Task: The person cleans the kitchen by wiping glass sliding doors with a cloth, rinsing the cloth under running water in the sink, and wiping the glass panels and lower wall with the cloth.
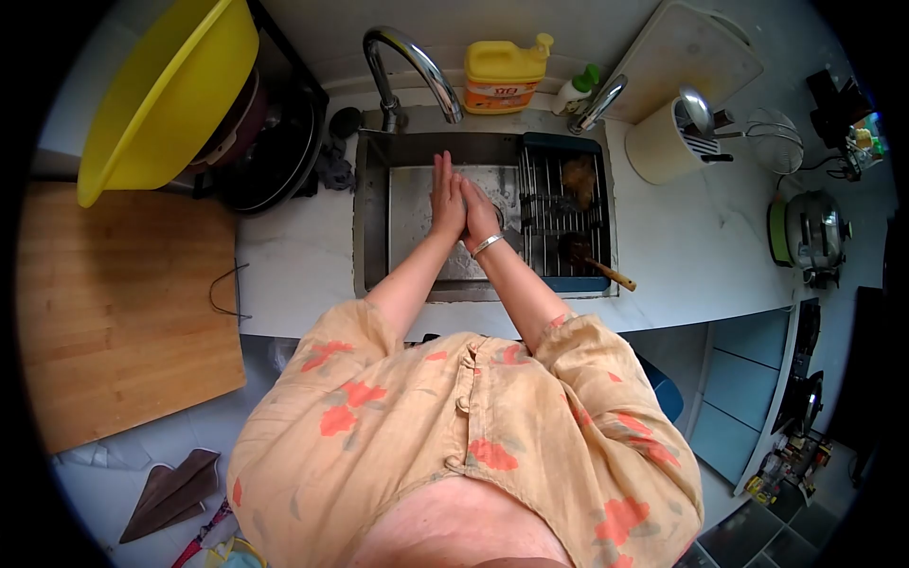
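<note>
My left hand [448,204] and my right hand [481,216] are pressed palm to palm over the stainless steel sink [407,213]. The left fingers point straight forward, stretched out. Those of the right lie flat against the left hand, partly hidden, and I see nothing held between the palms. A silver bracelet [487,244] circles my right wrist. Water drops dot the sink floor. Beyond my hands, a chrome faucet [417,59] arches over the sink's back edge; no stream shows under its spout.
A drying rack [542,204] spans the sink's right side, with a wooden-handled brush [606,270] on it. Behind stand a yellow detergent jug [502,78] and a smaller tap [601,102]. A utensil holder [658,142] is right; a yellow basin [161,104] and wooden board [123,312] are left.
</note>
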The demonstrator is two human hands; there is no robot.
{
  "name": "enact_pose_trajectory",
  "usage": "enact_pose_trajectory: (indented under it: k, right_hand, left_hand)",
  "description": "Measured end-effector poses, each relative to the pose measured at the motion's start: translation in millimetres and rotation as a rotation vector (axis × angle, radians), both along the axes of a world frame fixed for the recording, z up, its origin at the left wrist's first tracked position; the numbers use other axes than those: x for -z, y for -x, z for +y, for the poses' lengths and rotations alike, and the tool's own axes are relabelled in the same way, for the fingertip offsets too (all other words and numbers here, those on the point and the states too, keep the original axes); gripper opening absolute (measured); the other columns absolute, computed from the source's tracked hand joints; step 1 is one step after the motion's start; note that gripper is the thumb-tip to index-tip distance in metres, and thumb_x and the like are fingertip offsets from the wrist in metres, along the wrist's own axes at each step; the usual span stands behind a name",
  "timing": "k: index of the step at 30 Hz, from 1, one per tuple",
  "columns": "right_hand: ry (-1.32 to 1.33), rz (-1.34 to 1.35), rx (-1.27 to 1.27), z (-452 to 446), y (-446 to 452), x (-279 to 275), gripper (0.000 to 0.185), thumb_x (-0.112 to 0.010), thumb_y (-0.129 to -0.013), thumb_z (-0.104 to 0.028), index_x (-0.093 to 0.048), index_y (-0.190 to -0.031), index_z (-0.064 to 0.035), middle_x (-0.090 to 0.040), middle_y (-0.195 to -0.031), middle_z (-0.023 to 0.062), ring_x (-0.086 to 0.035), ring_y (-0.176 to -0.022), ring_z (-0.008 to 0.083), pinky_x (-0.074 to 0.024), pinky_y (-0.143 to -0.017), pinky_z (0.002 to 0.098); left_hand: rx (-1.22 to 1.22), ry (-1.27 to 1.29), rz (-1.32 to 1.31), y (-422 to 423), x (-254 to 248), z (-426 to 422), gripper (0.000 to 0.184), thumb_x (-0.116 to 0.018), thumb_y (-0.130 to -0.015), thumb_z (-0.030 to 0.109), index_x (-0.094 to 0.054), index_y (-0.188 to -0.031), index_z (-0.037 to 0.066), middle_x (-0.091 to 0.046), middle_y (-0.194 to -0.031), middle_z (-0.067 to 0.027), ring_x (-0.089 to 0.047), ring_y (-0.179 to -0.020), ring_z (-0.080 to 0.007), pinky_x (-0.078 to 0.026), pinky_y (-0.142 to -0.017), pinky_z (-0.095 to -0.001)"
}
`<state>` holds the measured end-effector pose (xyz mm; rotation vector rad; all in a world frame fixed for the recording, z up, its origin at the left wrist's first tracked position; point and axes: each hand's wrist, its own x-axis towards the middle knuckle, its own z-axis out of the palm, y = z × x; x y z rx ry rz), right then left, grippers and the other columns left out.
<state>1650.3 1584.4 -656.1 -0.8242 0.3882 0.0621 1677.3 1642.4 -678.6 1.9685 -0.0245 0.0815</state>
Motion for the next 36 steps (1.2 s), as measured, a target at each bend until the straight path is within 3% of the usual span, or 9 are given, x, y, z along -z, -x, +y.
enact_pose_trajectory:
  k: [7,9,11,14,27,30,31,34,36]
  right_hand:
    - [0.469,0.123,0.134,8,0,1,0.033,-0.054,-0.09,-0.029,-0.059,-0.109,-0.0016,-0.065,-0.095,0.0082,-0.059,-0.088,0.0162,-0.0466,-0.076,0.0242]
    - [0.457,0.18,0.048,8,2,-10,0.036,-0.053,-0.09,-0.03,-0.061,-0.104,0.0012,-0.066,-0.093,0.0136,-0.063,-0.084,0.0227,-0.0482,-0.074,0.03]
    - [0.815,0.391,-0.242,13,19,-98,0.062,-0.048,-0.09,-0.043,-0.035,-0.138,-0.0064,-0.036,-0.139,0.0205,-0.031,-0.129,0.038,-0.0232,-0.107,0.0452]
    - [1.139,0.015,-0.27,10,-11,51,0.046,-0.029,-0.097,-0.037,-0.044,-0.129,-0.0082,-0.045,-0.13,0.0216,-0.04,-0.123,0.0345,-0.0278,-0.103,0.0394]
    - [1.014,-0.121,-0.077,0,-7,-9,0.042,-0.047,-0.088,-0.036,-0.065,-0.096,0.0008,-0.064,-0.09,0.0247,-0.061,-0.087,0.0411,-0.0475,-0.076,0.0418]
    - [1.11,-0.192,-0.076,-6,-11,-16,0.042,-0.046,-0.088,-0.037,-0.065,-0.095,0.0001,-0.064,-0.086,0.0243,-0.061,-0.085,0.0411,-0.0475,-0.076,0.0423]
    - [1.126,-0.237,-0.054,-6,-12,-15,0.042,-0.046,-0.088,-0.037,-0.065,-0.094,0.0003,-0.064,-0.085,0.0241,-0.061,-0.084,0.0412,-0.0475,-0.075,0.0429]
    - [1.376,-0.337,-0.189,-13,1,-80,0.039,-0.045,-0.088,-0.031,-0.063,-0.074,0.0006,-0.062,-0.081,0.0243,-0.06,-0.078,0.0409,-0.0468,-0.072,0.0447]
    - [1.319,-0.665,-0.071,-11,6,-101,0.036,-0.046,-0.088,-0.027,-0.062,-0.072,0.0006,-0.062,-0.075,0.0221,-0.059,-0.07,0.0386,-0.0456,-0.064,0.0421]
  left_hand:
    - [-0.042,-0.161,-0.194,2,15,6,0.042,-0.033,-0.098,0.034,-0.044,-0.132,0.012,-0.034,-0.142,-0.017,-0.036,-0.129,-0.0297,-0.032,-0.101,-0.0364]
    - [0.052,0.231,-0.068,8,17,7,0.041,-0.035,-0.098,0.035,-0.05,-0.126,0.009,-0.045,-0.133,-0.0157,-0.042,-0.123,-0.0271,-0.033,-0.1,-0.0347]
    - [0.101,0.743,0.279,16,21,6,0.043,-0.038,-0.097,0.036,-0.054,-0.121,0.005,-0.051,-0.128,-0.011,-0.045,-0.119,-0.0229,-0.034,-0.1,-0.0333]
    - [0.106,0.838,0.209,21,24,8,0.048,-0.041,-0.095,0.04,-0.05,-0.125,0.003,-0.05,-0.129,-0.0086,-0.046,-0.119,-0.0203,-0.033,-0.102,-0.0343]
    - [-0.085,1.192,0.471,7,12,-5,0.03,-0.042,-0.094,0.036,-0.055,-0.091,0.009,-0.056,-0.087,-0.0027,-0.056,-0.085,-0.0181,-0.045,-0.077,-0.0338]
    - [0.105,1.287,0.479,-11,35,1,0.027,-0.044,-0.094,0.035,-0.055,-0.087,0.011,-0.057,-0.087,-0.003,-0.056,-0.084,-0.017,-0.045,-0.078,-0.034]
    - [0.409,1.513,0.534,-41,63,1,0.044,-0.038,-0.092,0.034,-0.051,-0.121,0.004,-0.052,-0.123,-0.0089,-0.047,-0.115,-0.0224,-0.033,-0.102,-0.034]
    - [0.225,1.231,0.725,-19,-40,24,0.026,-0.043,-0.096,0.031,-0.054,-0.083,0.011,-0.058,-0.088,-0.0055,-0.057,-0.09,-0.0199,-0.045,-0.083,-0.0356]
    - [0.511,1.235,0.666,-18,-88,36,0.027,-0.041,-0.097,0.028,-0.052,-0.083,0.009,-0.06,-0.096,-0.0092,-0.057,-0.1,-0.0252,-0.043,-0.091,-0.0388]
